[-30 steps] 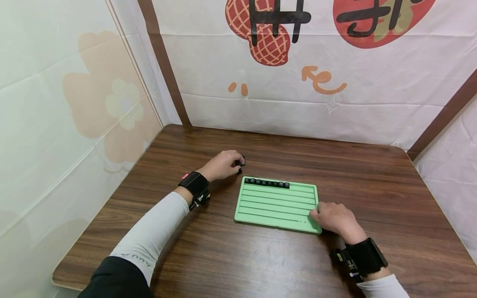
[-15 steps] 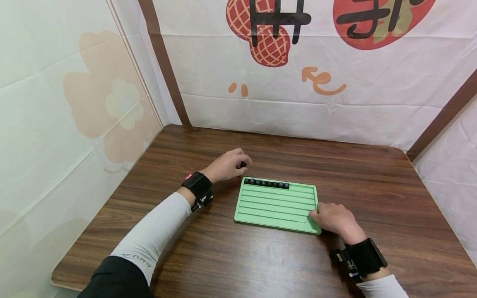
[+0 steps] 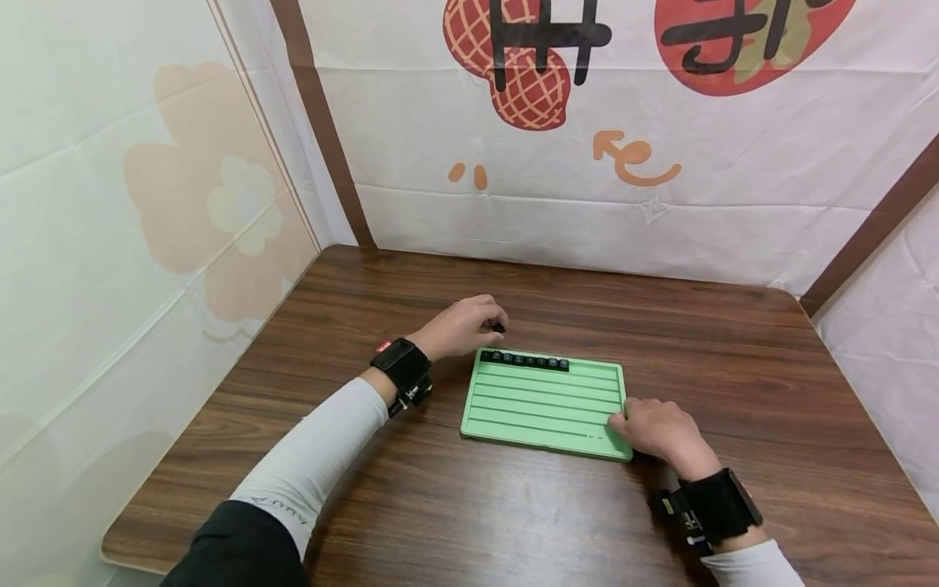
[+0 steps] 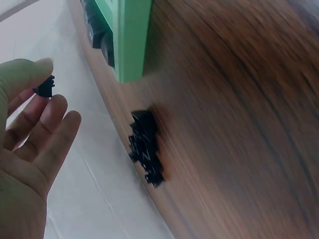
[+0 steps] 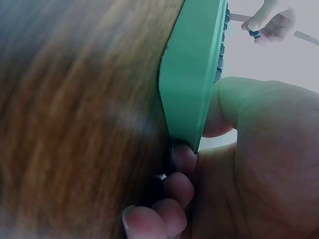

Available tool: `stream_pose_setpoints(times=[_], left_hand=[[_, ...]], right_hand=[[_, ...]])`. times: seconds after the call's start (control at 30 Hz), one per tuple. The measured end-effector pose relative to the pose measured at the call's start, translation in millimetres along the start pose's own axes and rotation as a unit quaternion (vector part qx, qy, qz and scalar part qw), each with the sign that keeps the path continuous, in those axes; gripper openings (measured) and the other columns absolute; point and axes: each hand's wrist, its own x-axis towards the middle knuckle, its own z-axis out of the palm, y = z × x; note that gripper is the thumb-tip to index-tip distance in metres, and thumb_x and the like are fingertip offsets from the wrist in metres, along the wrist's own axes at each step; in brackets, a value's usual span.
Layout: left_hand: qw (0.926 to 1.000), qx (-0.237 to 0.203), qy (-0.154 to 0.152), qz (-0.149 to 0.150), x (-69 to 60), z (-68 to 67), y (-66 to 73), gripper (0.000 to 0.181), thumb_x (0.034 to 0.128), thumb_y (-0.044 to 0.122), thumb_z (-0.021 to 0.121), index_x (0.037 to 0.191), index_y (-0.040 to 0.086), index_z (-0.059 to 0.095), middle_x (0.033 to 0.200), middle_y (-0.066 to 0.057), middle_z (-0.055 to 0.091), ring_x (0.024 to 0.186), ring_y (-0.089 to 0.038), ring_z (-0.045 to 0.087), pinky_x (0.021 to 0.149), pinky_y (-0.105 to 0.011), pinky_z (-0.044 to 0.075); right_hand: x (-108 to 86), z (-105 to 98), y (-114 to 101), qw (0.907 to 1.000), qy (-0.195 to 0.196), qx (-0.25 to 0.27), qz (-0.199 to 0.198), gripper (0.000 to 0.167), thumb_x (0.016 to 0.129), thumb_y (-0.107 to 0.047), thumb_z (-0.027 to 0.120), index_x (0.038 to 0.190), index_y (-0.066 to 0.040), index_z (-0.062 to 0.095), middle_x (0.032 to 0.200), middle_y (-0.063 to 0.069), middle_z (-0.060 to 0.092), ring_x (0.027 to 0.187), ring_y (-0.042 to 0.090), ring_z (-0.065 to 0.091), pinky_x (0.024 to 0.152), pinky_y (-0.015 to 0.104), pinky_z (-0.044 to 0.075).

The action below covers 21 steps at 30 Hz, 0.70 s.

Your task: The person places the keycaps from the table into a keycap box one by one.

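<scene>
A light green board (image 3: pixel 546 403) with ridged rows lies on the table, a line of black keycaps (image 3: pixel 524 360) along the left part of its far row. My left hand (image 3: pixel 460 326) hovers beyond the board's far left corner, pinching a small black keycap (image 4: pixel 45 87) between thumb and fingers. In the left wrist view, a cluster of black pieces (image 4: pixel 145 147) lies on the table near the board. My right hand (image 3: pixel 659 428) grips the board's near right edge, thumb on top and fingers curled at its side and underneath, as the right wrist view shows.
The brown wooden table (image 3: pixel 469 505) has rounded corners. White printed cloth (image 3: pixel 557 220) hangs behind its far edge, and another cloth (image 3: pixel 147 244) stands along the left side.
My left hand has moved right, toward the board's far edge, with a black keycap in its fingers. My right hand and the board have stayed in place.
</scene>
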Motion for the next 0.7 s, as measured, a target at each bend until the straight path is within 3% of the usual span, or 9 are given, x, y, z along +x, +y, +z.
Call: stream_pose_setpoints(times=[0.3,0.7], left_hand=[[0.999,0.009,-0.005,0.044,12.3,7.3,18.5,0.02,0.0964,0.014,0.058,0.113,0.014,0.068,0.107,0.001,0.057,0.086,-0.008,0.057,0.075,-0.023,0.049],[0.9963,0.029,-0.033,0.073,32.8,25.4,43.0,0.022,0.0991,0.017,0.053,0.115,0.012,0.067,0.112,0.0,0.056,0.086,-0.007,0.055,0.076,-0.021,0.047]], right_hand=[[1.8,0,0,1.0,-0.003,-0.006,0.006,0.028,0.095,-0.031,0.043,0.076,-0.012,0.049,0.066,0.002,0.035,0.06,0.017,0.031,0.06,0.034,0.024],[0.0,0,0,1.0,-0.003,-0.008,0.002,0.028,0.097,-0.032,0.043,0.077,-0.012,0.049,0.067,0.003,0.037,0.061,0.018,0.034,0.06,0.036,0.024]])
